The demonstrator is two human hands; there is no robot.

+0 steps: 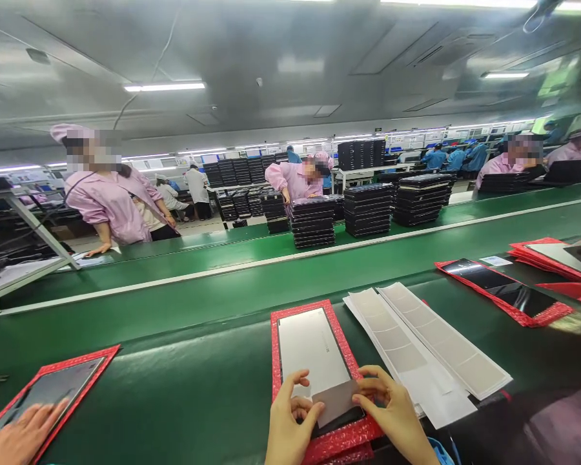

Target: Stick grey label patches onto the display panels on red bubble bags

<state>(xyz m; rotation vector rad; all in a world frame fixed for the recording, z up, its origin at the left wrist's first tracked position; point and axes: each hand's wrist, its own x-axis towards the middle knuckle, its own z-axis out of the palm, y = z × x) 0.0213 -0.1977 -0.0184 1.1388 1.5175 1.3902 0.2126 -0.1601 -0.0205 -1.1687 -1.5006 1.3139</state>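
Observation:
A flat panel (310, 342) with a silvery face and dark edges lies on red bubble wrap (336, 447) in front of me. Over its near end, a grey rectangular sticker (336, 402) is pinched by both hands. My left hand (293, 420) grips the sticker's left edge between thumb and fingers, and my right hand (392, 410) has its right edge. Whether the sticker's underside touches the panel, I cannot tell. Right of the panel lie white sheets (392, 336) bearing several grey stickers, close to my right hand.
A co-worker's hand (29, 429) rests on another panel (72, 381) at lower left. More panels on red wrap (508, 290) lie at right. Beyond the green belt (213, 284) stand stacks of black trays (313, 223), with people in pink (121, 200) behind.

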